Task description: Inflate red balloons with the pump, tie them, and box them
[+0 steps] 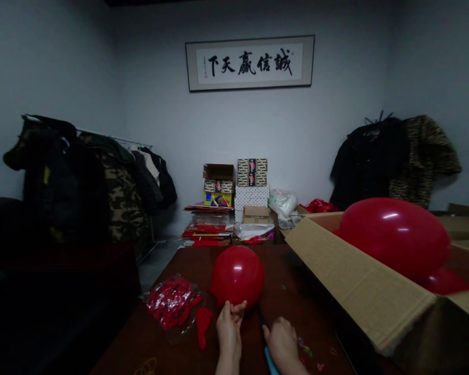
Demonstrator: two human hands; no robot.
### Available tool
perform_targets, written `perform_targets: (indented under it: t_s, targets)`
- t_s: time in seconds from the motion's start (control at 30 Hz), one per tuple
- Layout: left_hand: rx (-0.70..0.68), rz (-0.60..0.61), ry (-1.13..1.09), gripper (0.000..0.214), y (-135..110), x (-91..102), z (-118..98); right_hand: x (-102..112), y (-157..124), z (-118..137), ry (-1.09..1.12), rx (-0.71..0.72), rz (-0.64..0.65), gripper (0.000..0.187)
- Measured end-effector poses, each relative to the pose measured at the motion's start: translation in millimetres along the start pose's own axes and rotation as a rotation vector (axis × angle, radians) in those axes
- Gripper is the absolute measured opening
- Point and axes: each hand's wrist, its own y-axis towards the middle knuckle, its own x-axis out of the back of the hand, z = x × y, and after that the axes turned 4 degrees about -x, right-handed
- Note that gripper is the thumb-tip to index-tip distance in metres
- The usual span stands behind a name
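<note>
Balloon (237,275), red and inflated, sits on the dark wooden table (289,307) just ahead of the person, neck end toward them. Left hand (229,325) is pinched shut on the balloon's neck, fingertips up at its base. Right hand (282,341) rests on the table just right of it, curled over the end of a blue pump-like tool (271,364); whether it actually grips the tool or only lies on it cannot be told from this angle.

Step, as a judgement: inflation looks done, neck being held closed ahead of tying off. Next move needs both hands on the neck, with the pinch kept tight so no air escapes while it is stretched and looped.

Nearby: clear bag of uninflated red balloons (172,302) to the left, one loose flat balloon (203,324) beside it. Open cardboard box (359,284) on the right holds more inflated red balloons (394,237). Small coloured bits (305,348) lie by the right hand; what they are is unclear.
</note>
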Motion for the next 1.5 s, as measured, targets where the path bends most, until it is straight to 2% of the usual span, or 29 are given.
perform_targets:
  t_s: [0.07, 0.13, 0.17, 0.27, 0.33, 0.43, 0.47, 0.53, 0.63, 0.7, 0.73, 0.8, 0.87, 0.9, 1.0, 1.13, 1.3, 1.5]
  targets:
    - [-0.029, 0.013, 0.026, 0.028, -0.6, -0.8, -1.8, 6.8, 0.8, 1.9, 0.0, 0.0, -0.012, 0.036]
    - [-0.051, 0.027, 0.071, 0.029, -1.0, -1.7, -4.5, 22.1, 4.2, 6.6, 0.039, 0.078, -0.07, 0.039]
    - [-0.059, 0.037, 0.103, 0.029, -1.1, -2.2, -6.3, 32.5, 6.9, 10.5, 0.07, 0.163, -0.114, 0.042]
    - [-0.14, 0.069, 0.258, 0.029, -1.1, -5.4, -14.9, 67.1, 19.1, 28.0, 0.121, 0.575, -0.225, 0.048]
    - [-0.264, 0.087, 0.403, 0.024, -2.1, -9.4, -23.8, 86.2, 31.1, 41.5, 0.092, 0.862, -0.192, 0.054]
    - [-0.359, 0.242, 0.586, 0.019, -7.0, -17.9, -43.6, 104.9, 52.3, 57.6, 0.059, 1.047, -0.119, 0.05]
    - [-0.362, 0.368, 0.65, 0.019, -9.4, -21.0, -52.3, 109.6, 58.9, 61.1, 0.056, 1.06, -0.118, 0.045]
    - [-0.412, 0.508, 0.709, 0.023, -14.1, -27.0, -72.9, 118.2, 69.1, 65.5, 0.049, 1.089, -0.156, 0.033]
    - [-0.411, 0.495, 0.604, 0.027, -21.3, -35.7, -107.7, 128.9, 74.5, 66.4, 0.038, 1.143, -0.245, 0.028]
    - [-0.473, 0.502, 0.655, 0.021, -27.4, -41.1, -127.9, 132.3, 72.8, 65.1, 0.041, 1.154, -0.313, 0.026]
    - [-0.561, 0.546, 0.756, 0.016, -31.3, -43.6, -135.6, 132.6, 71.2, 64.4, 0.056, 1.151, -0.362, 0.025]
    - [-0.849, 0.618, 1.043, 0.006, -40.3, -47.8, -144.7, 131.6, 67.7, 63.6, 0.108, 1.142, -0.49, 0.02]
    - [-1.185, 0.596, 1.311, 0.008, -49.9, -50.9, -146.4, 131.3, 64.3, 63.3, 0.159, 1.132, -0.603, 0.017]
    - [-1.301, 0.577, 1.411, 0.01, -54.2, -52.2, -145.4, 132.3, 62.5, 63.1, 0.171, 1.127, -0.637, 0.016]
    - [-1.49, 0.509, 1.577, 0.012, -63.1, -56.5, -140.2, 139.7, 57.5, 60.9, 0.135, 1.12, -0.68, 0.023]
    - [-1.51, 0.491, 1.63, 0.012, -65.0, -64.3, -135.1, 148.9, 53.3, 52.6, 0.034, 1.103, -0.707, 0.041]
    - [-1.483, 0.604, 1.645, 0.009, -59.2, -73.9, -128.4, 151.3, 52.5, 38.2, 0.023, 1.031, -0.585, 0.055]
    - [-1.522, 0.726, 1.65, 0.012, -58.9, -86.7, -118.4, 159.7, 58.2, 17.4, 0.055, 0.933, -0.502, 0.069]
